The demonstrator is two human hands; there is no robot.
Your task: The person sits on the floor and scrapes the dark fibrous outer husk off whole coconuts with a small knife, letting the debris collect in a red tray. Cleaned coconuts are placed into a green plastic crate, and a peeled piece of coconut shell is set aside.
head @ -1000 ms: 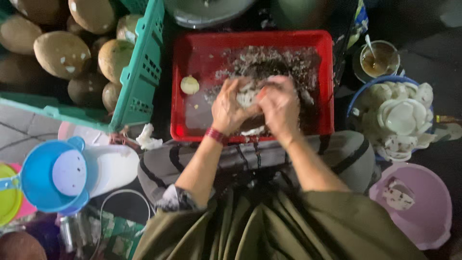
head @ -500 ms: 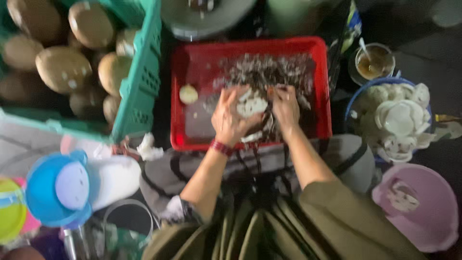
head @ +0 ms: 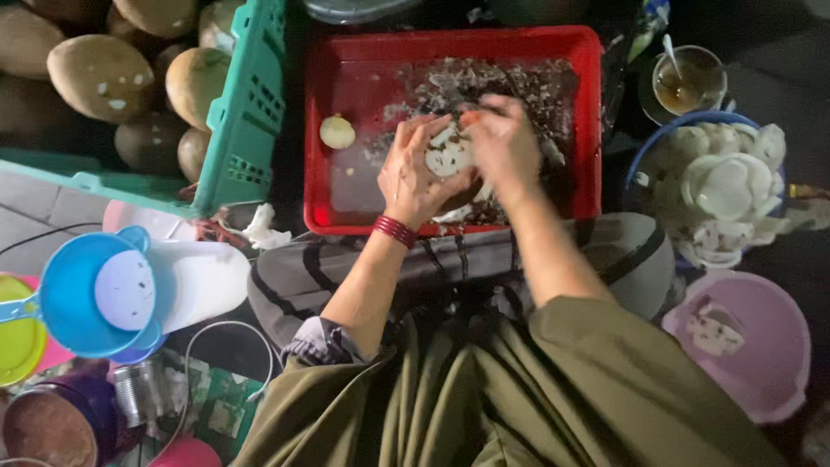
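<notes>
The pale peeled piece (head: 450, 157) between the hands is mostly covered by the left hand (head: 417, 177) and the right hand (head: 506, 147), and the right fingers (head: 494, 111) are smeared by motion, so any tool there and the exact grip cannot be told. The green crate (head: 246, 130) and its brown coconuts (head: 102, 76) run off the top and left edges. The yellow dish (head: 19, 333) at the left and the pink bucket (head: 761, 346) are cut or shadowed.
</notes>
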